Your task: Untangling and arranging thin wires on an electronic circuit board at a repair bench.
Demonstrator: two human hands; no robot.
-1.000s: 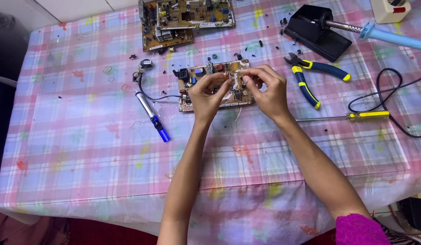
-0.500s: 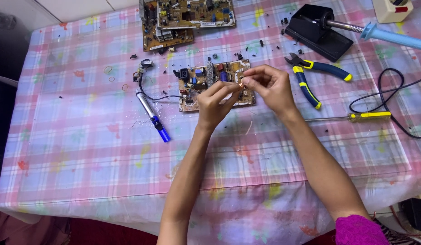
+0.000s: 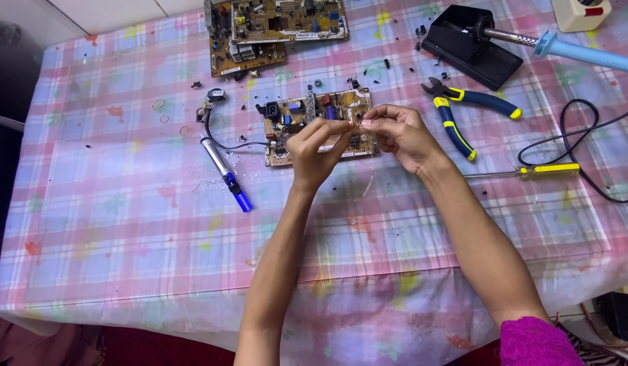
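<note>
Left hand: we see the left hand (image 3: 317, 150) raised over the small circuit board (image 3: 297, 120), its fingers curled together, thumb and forefinger tips meeting toward the right hand.
Right hand: the right hand (image 3: 401, 135) is just beside the left one, its fingers (image 3: 373, 124) pinched on a tiny component (image 3: 358, 122); we cannot tell what kind of part it is, it is too small.
Grip: both hands are closed to a pinch; we cannot tell if the left fingertips really touch the tiny part.
Circuit board: it lies flat on the tablecloth, under and behind both hands, partly covered by them, near the middle of the far half of the table.
Table: a plaid pink and blue tablecloth (image 3: 124, 224) covers it, with small dark scraps spread on it.
Left of the board: a pen-shaped tool with a blue tip (image 3: 226, 176) and a thin black wire.
Right of the board: blue and yellow cutting pliers (image 3: 466, 112), and nearer to us a screwdriver with a yellow handle (image 3: 531, 171).
Far side: 1 larger circuit board (image 3: 273, 27), a black soldering iron stand (image 3: 471, 46) with a blue-handled soldering iron (image 3: 578, 51) in it.
</note>
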